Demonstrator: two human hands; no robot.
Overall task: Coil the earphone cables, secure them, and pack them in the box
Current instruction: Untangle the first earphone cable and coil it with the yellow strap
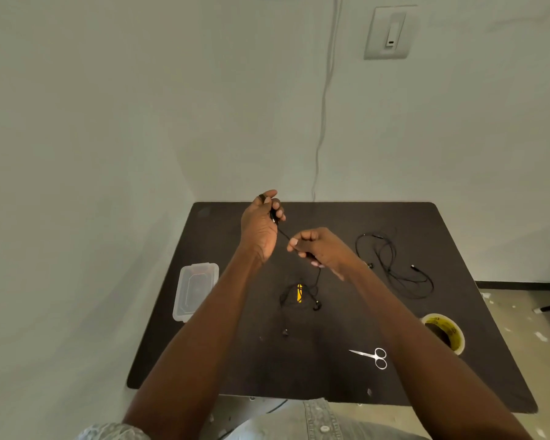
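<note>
So from where I'm watching, the black earphone cable runs taut between both hands, raised above the dark table. My left hand is up high with its fingers curled round one end of the cable, and the right hand sits lower and just beside it, pinching the cable further along. From there the cable drops to the table, where its loose part lies tangled over a small yellow strip, earbuds trailing toward me. A second earphone set sprawls uncoiled off to the right, well apart. The clear plastic box is at the table's left edge, scissors and a tape roll near right.
</note>
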